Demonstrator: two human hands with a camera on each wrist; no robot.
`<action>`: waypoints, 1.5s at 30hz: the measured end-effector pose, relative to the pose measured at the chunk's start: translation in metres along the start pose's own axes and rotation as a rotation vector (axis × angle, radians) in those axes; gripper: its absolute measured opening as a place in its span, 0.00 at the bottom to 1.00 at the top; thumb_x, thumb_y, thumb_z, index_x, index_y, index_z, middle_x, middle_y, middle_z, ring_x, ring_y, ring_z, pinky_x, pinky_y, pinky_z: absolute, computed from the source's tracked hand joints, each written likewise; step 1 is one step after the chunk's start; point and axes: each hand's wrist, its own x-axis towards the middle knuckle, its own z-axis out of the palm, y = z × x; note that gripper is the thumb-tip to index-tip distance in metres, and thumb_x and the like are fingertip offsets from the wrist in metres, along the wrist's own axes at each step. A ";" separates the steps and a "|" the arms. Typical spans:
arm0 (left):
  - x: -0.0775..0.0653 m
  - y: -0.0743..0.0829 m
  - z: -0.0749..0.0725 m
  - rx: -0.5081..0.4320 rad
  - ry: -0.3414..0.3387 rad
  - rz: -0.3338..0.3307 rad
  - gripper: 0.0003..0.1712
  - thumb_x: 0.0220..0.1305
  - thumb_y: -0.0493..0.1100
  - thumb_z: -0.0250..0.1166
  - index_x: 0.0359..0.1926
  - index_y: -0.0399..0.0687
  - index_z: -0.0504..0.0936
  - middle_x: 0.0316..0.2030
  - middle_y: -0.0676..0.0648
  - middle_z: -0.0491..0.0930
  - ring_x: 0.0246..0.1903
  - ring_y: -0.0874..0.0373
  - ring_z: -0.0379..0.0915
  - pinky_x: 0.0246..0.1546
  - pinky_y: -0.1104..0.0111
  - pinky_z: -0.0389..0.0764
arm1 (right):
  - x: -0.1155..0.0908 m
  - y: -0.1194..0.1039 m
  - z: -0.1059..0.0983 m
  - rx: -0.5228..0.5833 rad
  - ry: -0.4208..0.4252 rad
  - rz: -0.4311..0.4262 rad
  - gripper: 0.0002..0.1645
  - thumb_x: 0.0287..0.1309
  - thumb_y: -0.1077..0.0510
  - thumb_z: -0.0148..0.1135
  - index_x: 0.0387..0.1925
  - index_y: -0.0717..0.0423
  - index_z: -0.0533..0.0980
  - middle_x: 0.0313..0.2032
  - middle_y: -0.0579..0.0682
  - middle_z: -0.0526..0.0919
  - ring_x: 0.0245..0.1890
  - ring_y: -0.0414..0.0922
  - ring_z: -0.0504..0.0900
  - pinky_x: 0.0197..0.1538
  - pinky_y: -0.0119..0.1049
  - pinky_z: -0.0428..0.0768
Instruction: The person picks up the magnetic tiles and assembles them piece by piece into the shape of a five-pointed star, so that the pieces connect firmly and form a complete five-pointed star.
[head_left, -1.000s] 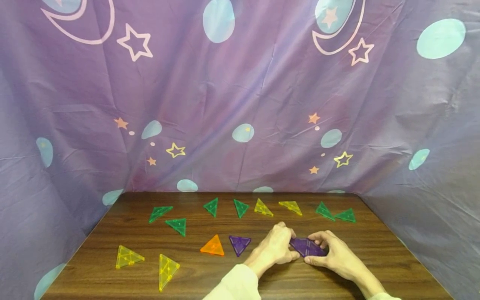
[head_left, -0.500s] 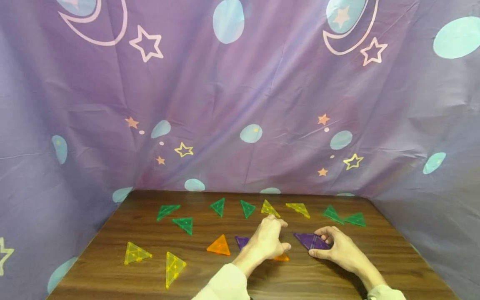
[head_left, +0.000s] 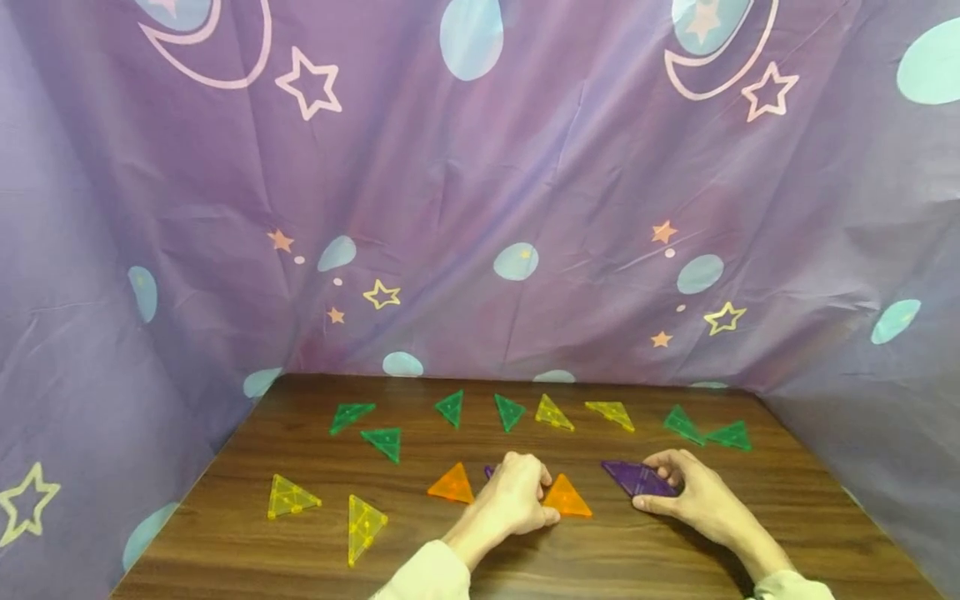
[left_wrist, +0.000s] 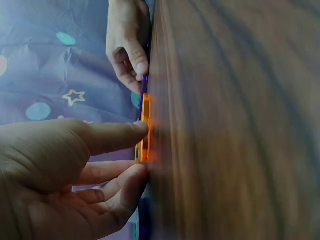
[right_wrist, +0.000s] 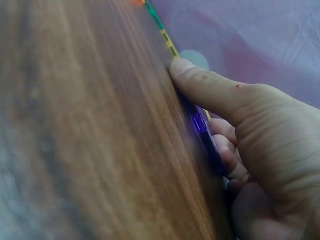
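My left hand pinches the left side of a see-through orange triangle tile lying on the table. In the left wrist view the thumb and fingertips touch the edge of that orange tile. To its right, my right hand holds a flat purple piece of two triangle tiles set edge to edge, between thumb and curled fingers. The right wrist view shows the purple tiles edge-on, low at the tabletop. A separate purple triangle tile is mostly hidden behind my left hand.
Another orange triangle tile lies left of my left hand. Two yellow tiles are at the near left. Along the back lie several green tiles and yellow tiles. A patterned purple cloth encloses the wooden table.
My left hand has let go of the purple tiles, moved left and taken hold of the orange tile. My right hand still holds the purple tiles. The head view has shifted slightly.
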 end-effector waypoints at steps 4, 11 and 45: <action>0.003 -0.002 0.008 0.023 0.009 0.033 0.23 0.52 0.41 0.90 0.47 0.37 0.93 0.24 0.57 0.81 0.24 0.68 0.75 0.33 0.72 0.85 | -0.001 0.000 0.004 0.015 0.000 0.012 0.42 0.58 0.38 0.85 0.65 0.56 0.79 0.52 0.51 0.79 0.49 0.48 0.76 0.47 0.37 0.79; 0.001 0.004 0.005 0.006 0.029 0.009 0.23 0.52 0.41 0.90 0.47 0.39 0.93 0.23 0.56 0.83 0.23 0.70 0.75 0.35 0.73 0.84 | 0.000 -0.003 0.006 0.018 0.035 -0.014 0.40 0.57 0.38 0.86 0.63 0.54 0.82 0.47 0.48 0.79 0.45 0.45 0.76 0.44 0.34 0.77; 0.047 -0.012 0.071 0.006 0.067 -0.035 0.19 0.52 0.47 0.88 0.39 0.46 0.89 0.31 0.52 0.86 0.32 0.56 0.83 0.40 0.63 0.88 | -0.004 -0.005 0.003 0.067 0.013 0.006 0.33 0.66 0.42 0.81 0.64 0.55 0.83 0.47 0.47 0.81 0.45 0.45 0.77 0.46 0.35 0.77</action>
